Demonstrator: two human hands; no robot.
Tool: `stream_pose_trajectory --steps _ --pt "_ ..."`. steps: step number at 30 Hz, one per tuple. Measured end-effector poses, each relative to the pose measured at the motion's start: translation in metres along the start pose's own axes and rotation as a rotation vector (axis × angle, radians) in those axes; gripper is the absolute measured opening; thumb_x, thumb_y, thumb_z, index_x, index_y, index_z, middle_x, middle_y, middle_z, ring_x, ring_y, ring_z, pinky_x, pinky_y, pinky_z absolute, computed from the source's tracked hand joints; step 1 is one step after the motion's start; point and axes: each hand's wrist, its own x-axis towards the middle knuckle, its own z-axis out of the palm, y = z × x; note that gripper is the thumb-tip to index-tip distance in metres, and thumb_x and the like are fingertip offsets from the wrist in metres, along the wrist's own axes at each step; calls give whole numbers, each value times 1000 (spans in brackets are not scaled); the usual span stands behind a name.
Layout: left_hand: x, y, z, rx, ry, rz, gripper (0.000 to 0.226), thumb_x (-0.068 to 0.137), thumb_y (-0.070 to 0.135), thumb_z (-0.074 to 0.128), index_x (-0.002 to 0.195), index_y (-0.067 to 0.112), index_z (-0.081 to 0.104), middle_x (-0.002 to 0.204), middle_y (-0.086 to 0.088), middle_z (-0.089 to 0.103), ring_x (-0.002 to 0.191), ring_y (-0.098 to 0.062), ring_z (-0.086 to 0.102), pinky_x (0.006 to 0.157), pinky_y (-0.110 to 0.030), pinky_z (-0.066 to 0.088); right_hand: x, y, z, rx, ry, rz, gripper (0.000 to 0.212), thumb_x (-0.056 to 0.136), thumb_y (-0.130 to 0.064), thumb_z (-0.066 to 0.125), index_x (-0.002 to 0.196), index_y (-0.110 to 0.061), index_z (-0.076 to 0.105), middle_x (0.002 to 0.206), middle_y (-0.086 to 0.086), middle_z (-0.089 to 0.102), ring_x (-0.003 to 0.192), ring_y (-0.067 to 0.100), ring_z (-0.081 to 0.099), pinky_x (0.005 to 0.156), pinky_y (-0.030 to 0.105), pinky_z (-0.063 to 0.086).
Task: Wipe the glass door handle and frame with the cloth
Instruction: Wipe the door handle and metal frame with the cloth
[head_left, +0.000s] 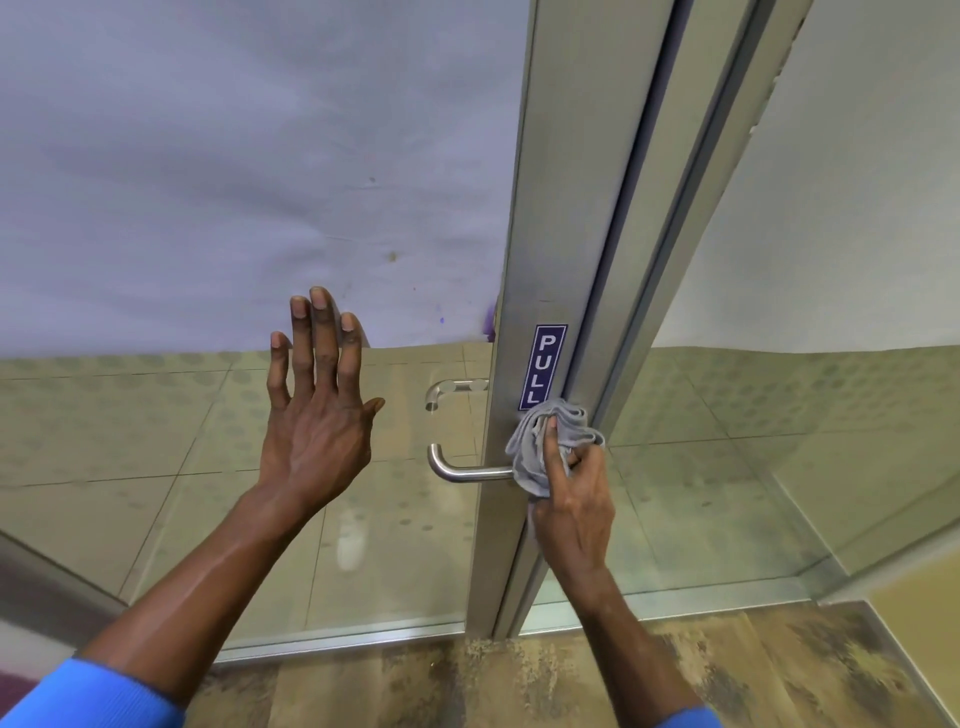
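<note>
A brushed-metal door frame runs up the middle of the view, with a blue PULL sticker on it. A curved steel handle sticks out to the left of the frame; a second handle shows through the glass behind. My right hand is shut on a crumpled grey cloth, pressed against the frame where the handle meets it, just below the sticker. My left hand is open, fingers spread, flat on or close to the glass panel left of the handle.
A second metal post stands right of the frame with a dark gap between. Another glass pane lies to the right. Tiled floor shows through the glass; a mottled brown floor lies at my feet.
</note>
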Motion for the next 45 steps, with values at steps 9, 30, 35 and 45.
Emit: stream_pose_trajectory --steps 9,30,35,45 --pt "0 -4 -1 42 -30 4 123 103 28 79 179 3 -14 186 -23 -27 175 -40 -26 142 -57 -12 -18 -74 25 552 240 547 36 84 20 70 120 14 67 126 27 57 112 36 62 104 13 42" --pt "0 1 0 21 -25 -30 130 98 22 81 178 3 -18 184 -22 -32 173 -41 -30 142 -60 -11 -59 -63 49 881 -358 786 60 82 -1 72 131 -34 65 119 -8 47 108 8 60 77 18 56" --pt "1 2 -1 8 -32 -33 129 99 26 82 178 2 -17 184 -21 -34 172 -41 -31 142 -61 -11 -67 -51 39 692 -335 674 60 96 -2 58 149 -28 57 130 16 53 119 45 62 98 51 58" --pt "-1 6 -6 5 -88 -52 119 103 29 79 180 1 -8 181 -20 -38 171 -39 -33 142 -68 2 -41 -26 36 715 -214 618 75 83 0 85 149 -25 60 123 8 42 92 32 65 63 43 65"
